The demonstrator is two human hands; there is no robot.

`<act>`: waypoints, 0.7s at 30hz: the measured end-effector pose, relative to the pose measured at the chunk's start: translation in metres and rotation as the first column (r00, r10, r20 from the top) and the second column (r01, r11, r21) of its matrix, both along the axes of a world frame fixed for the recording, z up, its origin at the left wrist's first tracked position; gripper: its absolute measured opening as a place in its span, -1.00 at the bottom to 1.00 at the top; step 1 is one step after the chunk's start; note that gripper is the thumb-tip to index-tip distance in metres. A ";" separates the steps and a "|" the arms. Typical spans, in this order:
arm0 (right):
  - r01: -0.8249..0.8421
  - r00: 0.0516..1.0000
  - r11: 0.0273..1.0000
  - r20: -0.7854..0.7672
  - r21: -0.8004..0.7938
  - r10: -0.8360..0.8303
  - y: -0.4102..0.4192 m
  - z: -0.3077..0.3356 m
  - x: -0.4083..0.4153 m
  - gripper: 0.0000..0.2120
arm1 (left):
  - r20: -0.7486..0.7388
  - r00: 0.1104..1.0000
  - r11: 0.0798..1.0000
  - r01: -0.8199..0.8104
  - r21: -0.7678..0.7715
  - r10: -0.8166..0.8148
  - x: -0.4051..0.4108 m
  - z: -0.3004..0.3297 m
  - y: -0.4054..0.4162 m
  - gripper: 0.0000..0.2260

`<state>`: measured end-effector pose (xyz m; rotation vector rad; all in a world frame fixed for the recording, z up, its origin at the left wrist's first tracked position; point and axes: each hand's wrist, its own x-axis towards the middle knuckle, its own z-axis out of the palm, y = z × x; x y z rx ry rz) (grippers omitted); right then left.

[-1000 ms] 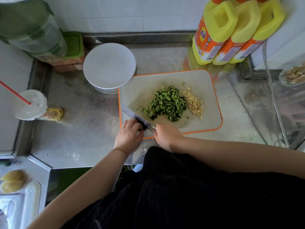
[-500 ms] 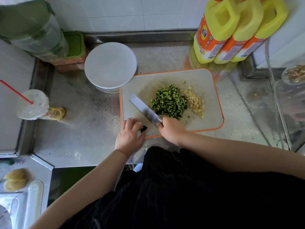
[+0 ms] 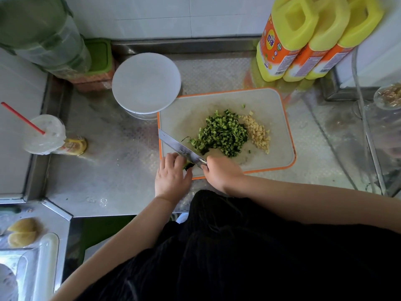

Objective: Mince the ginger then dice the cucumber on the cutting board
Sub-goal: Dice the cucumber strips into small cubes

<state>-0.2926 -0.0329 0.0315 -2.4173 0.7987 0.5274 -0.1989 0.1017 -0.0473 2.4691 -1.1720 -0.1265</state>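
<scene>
**Knife back down on the last cucumber stub**

Half a second ago we had the knife (image 3: 181, 148) lifted and angled over the cutting board (image 3: 280, 118); now its blade is down again at the board's near left corner, right beside our left hand (image 3: 172, 178). Our left fingers curl over a small dark green cucumber end (image 3: 189, 166) and pin it there, while our right hand (image 3: 221, 171) grasps the knife handle. The diced cucumber pile (image 3: 223, 135) sits mid-board, touching the minced ginger (image 3: 257, 133) on its right. We judge the ginger finished and the dicing nearly done, with only this stub left to cut.
</scene>
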 end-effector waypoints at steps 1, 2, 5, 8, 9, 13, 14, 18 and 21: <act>-0.006 1.000 1.000 -0.001 0.003 0.006 0.001 -0.001 0.000 -0.75 | 0.025 0.999 0.999 0.036 -0.022 -0.035 0.002 -0.001 0.000 -0.78; -0.003 1.000 1.000 -0.006 0.018 0.003 0.002 -0.002 -0.001 -0.76 | 0.034 0.998 0.997 0.060 -0.043 -0.058 0.004 -0.002 0.000 -0.79; 0.016 0.999 0.998 -0.038 0.059 -0.014 0.003 -0.005 -0.002 -0.77 | -0.011 0.996 0.993 0.088 -0.079 -0.089 0.011 -0.007 0.000 -0.80; 0.026 0.998 0.996 -0.062 0.081 -0.021 0.004 -0.008 -0.001 -0.81 | -0.054 0.993 0.989 0.097 -0.109 -0.103 0.013 -0.012 0.002 -0.80; 0.026 0.997 0.996 -0.069 0.082 -0.020 0.005 -0.009 0.000 -0.83 | -0.060 0.993 0.989 0.098 -0.114 -0.105 0.013 -0.013 0.003 -0.80; 0.021 0.995 0.997 -0.096 0.077 -0.014 0.007 -0.013 0.005 -0.80 | -0.072 0.993 0.989 0.085 -0.120 -0.094 0.014 -0.018 0.004 -0.80; 0.022 0.995 0.997 -0.099 0.077 -0.014 0.006 -0.014 0.006 -0.78 | -0.069 0.993 0.989 0.086 -0.122 -0.095 0.013 -0.018 0.005 -0.80; 0.071 0.994 0.991 -0.088 0.111 -0.061 -0.001 -0.015 0.010 -0.71 | -0.042 0.993 0.987 0.108 -0.119 -0.114 0.014 -0.019 0.005 -0.80; 0.135 0.990 0.982 -0.065 0.130 -0.127 -0.010 -0.011 0.008 -0.75 | -0.036 0.994 0.988 0.101 -0.119 -0.106 0.012 -0.017 0.006 -0.78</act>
